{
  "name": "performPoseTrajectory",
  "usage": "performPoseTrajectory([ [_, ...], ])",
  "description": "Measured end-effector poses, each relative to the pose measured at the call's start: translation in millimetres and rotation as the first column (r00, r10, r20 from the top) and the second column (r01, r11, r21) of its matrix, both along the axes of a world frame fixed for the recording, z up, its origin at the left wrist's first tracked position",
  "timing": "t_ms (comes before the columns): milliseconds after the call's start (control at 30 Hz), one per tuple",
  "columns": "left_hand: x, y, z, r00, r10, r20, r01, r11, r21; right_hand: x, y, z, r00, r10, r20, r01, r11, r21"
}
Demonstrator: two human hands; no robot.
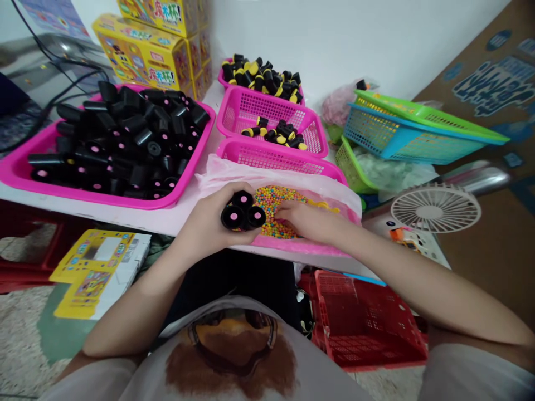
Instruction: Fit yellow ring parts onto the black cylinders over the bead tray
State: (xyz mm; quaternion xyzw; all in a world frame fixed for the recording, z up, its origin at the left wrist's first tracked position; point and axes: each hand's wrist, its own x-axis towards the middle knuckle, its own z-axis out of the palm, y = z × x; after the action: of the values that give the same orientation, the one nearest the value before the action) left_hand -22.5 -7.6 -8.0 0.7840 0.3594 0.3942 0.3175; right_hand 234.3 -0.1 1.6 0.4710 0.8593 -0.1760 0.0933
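My left hand [215,214] is wrapped round three black cups [243,211], held in a bunch with a pink dot showing in the middle of each. Just right of them, my right hand [298,219] dips its fingers into a heap of tiny multicoloured beads [278,196]; the fingertips are partly buried, so what they pinch is hidden. The beads lie in a pink basket lined with a whitish plastic bag [251,171]. Yellow pieces [321,205] sit beside the beads at the right.
A large pink tray [184,186] piled with black cups stands at the left. Behind the beads, a pink basket [228,120] holds black and yellow pieces. Yellow boxes [142,53] are stacked at the back. A small fan [434,209] stands right, with a red crate [368,323] below.
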Motion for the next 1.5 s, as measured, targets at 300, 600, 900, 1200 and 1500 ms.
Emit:
performPoseTrajectory([
  [300,0,1,-1.7,1.0,0.029,-0.003,-0.029,0.999,-0.02,-15,8,-11.1,0.986,0.082,-0.146,-0.098,0.989,-0.108],
  [600,4,1,1.6,0.999,0.041,0.008,-0.04,0.999,-0.036,-4,10,-19.3,0.939,-0.055,-0.341,0.003,0.988,-0.153],
  [900,13,5,3.5,0.995,0.092,0.031,-0.09,0.993,-0.08,1,4,10.5,0.75,-0.199,-0.631,0.146,0.98,-0.134],
  [1200,16,7,1.3,0.993,0.111,0.029,-0.108,0.991,-0.08,-16,0,52.1,0.855,0.192,-0.482,0.006,0.925,0.381],
  [1500,16,7,2.4,0.991,0.125,0.041,-0.122,0.989,-0.08,-19,1,64.8,0.934,0.253,-0.254,-0.11,0.876,0.47],
])
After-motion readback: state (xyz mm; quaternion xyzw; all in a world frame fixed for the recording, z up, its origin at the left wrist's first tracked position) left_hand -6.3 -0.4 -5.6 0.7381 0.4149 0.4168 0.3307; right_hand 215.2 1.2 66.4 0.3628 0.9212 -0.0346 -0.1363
